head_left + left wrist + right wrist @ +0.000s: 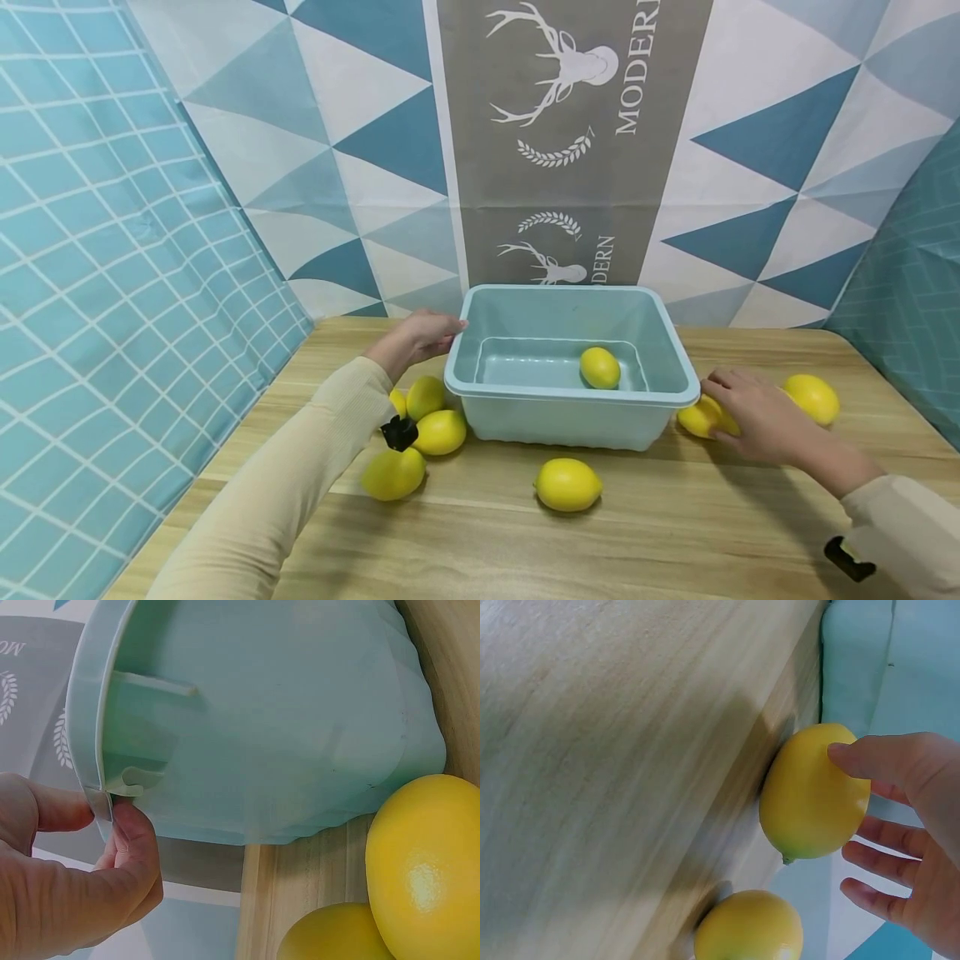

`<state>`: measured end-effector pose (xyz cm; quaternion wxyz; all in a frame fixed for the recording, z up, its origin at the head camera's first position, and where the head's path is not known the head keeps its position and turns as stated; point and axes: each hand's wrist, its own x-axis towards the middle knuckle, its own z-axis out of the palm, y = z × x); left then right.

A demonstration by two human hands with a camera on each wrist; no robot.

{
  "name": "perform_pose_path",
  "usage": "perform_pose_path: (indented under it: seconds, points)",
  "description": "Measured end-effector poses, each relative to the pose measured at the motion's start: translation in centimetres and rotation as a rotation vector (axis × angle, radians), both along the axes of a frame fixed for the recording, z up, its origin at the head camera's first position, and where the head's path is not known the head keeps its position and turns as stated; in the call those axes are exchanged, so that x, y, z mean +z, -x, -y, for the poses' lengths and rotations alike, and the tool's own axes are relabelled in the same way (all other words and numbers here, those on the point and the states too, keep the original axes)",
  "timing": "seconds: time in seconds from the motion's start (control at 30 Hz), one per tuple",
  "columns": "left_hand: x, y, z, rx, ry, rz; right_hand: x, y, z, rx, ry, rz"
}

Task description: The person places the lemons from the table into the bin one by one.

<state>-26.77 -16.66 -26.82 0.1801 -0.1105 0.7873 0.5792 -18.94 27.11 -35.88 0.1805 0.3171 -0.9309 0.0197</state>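
A pale blue plastic basin [562,421] stands at the back of the table with one lemon [600,368] inside. My left hand [426,335] pinches the rim at its left end; the left wrist view shows thumb and fingertips on either side of the rim [88,712]. To the right of the basin, my right hand [757,417] holds a lemon [696,419] that lies on the table. In the right wrist view the thumb presses on this lemon [814,799] and the fingers curve behind it, partly hidden. Another lemon [812,398] lies just beyond that hand.
Several lemons [440,432] cluster left of the basin, partly hidden by my left sleeve [300,475]. A single lemon [567,484] lies in front of the basin. Patterned cloth [360,167] hangs behind the wooden table [480,550] and at both sides.
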Motion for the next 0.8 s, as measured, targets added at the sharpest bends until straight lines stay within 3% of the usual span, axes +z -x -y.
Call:
perform_pose_path:
  seconds: [0.37,0.8]
  points:
    - [-0.1,0.1,0.1,-0.001,0.0,0.003,-0.9,1.1,0.0,0.054,0.042,0.032]
    - [-0.2,0.1,0.0,0.011,0.016,-0.003,-1.2,2.1,0.2,0.059,0.038,0.066]
